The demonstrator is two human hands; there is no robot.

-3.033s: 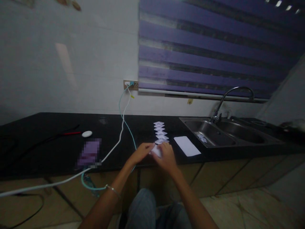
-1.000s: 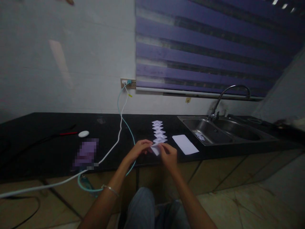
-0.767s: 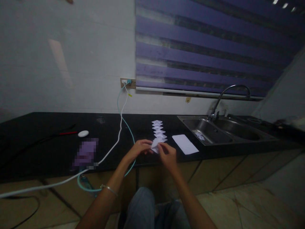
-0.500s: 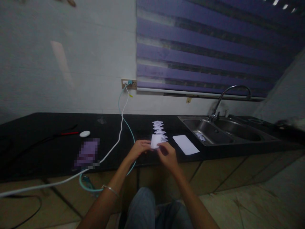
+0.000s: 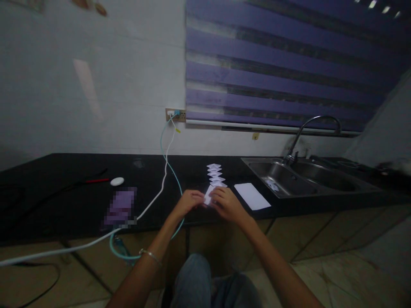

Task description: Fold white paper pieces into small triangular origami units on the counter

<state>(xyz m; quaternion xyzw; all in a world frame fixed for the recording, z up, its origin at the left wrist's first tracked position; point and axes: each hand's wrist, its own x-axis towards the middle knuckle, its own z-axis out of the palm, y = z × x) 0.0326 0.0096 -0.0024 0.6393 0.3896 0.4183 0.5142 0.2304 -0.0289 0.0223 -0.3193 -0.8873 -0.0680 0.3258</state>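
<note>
Your right hand [image 5: 227,203] has just come over the top of the small paper piece [image 5: 208,196]: half a second ago you had it by the near right corner, with a broad, squarish face of the paper showing. Now your fingers lie across its right part, and what shows is a narrower white strip slanting toward the far right. For the work in hand, that looks like a change from turning the piece to pressing or steadying it, though your fingers hide whether a crease is being made.

The piece sits between your two hands, close to the near edge of the desk [image 5: 192,171], just on the near side of the row of folded papers [image 5: 214,174] and covering part of its near end. The flat white paper [image 5: 252,196] lies to the right as it did, apart from your hand.

Your left hand [image 5: 192,200] has hardly moved and grips the piece at its left edge with bent fingertips; its thumb is hard to make out. Your right hand grips the opposite side, knuckles raised, fingers curled down toward the left. Both forearms reach in from the near side and converge, the right one more slanted than before
</note>
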